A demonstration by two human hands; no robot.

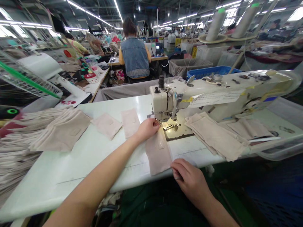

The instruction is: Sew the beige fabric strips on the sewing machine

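Head view: your left hand [149, 127] pinching top of pale beige rectangular fabric panel [157, 156], flat on glossy white tabletop [78, 164] beside cream metal sewing machine [201, 88]. Right hand [188, 175] grasping bottom corner. Probably lining-up step; next calls for straight edge, steady feed imo.

The bare left forearm [101, 170] stretches diagonally forward from the lower left, reaching farther than the other. The left grip [148, 127] is turned knuckles up, its digits curled and drawn together at the tips. The bare right forearm [214, 203] angles inward from the lower right; the right grip [189, 173] pinches, back upward.
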